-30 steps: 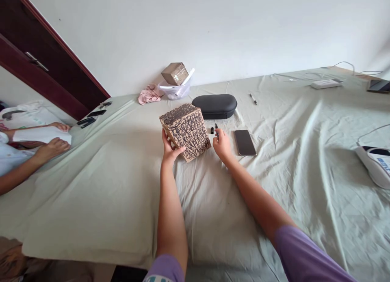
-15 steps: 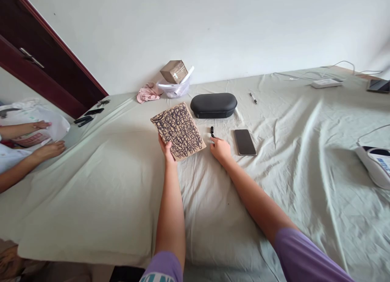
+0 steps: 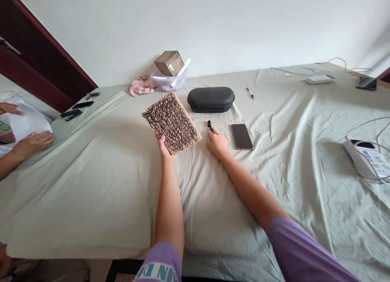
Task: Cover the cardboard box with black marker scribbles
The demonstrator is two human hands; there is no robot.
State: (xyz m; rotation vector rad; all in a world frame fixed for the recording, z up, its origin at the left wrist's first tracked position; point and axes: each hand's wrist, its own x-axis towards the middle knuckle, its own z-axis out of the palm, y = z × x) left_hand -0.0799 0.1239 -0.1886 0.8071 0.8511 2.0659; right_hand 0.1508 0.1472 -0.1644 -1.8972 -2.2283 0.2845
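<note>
My left hand (image 3: 164,146) grips the lower left edge of a flat brown cardboard piece (image 3: 172,123), thumb on the front. Dense black looping scribbles cover its face, which is tilted toward me above the bed sheet. To its right, my right hand (image 3: 217,142) is closed around a small black marker (image 3: 211,128), most of it hidden by the fingers. The marker's black far end (image 3: 209,123) sticks out past the fingertips. Close by on the right lies a dark smartphone (image 3: 242,136). A black oval hard case (image 3: 211,99) sits just beyond the right hand.
A pen (image 3: 250,93) lies behind the phone. Near the wall stand a plastic basin (image 3: 170,84) with a cardboard box (image 3: 169,63) and a pink cloth (image 3: 142,85). At left, another person's hands (image 3: 34,144) handle a white bag (image 3: 29,119). A white device (image 3: 367,158) with cables lies right.
The view has shifted slightly, so most things appear a little higher and further left. Both hands keep their holds. The other person's hands have moved on the white bag.
</note>
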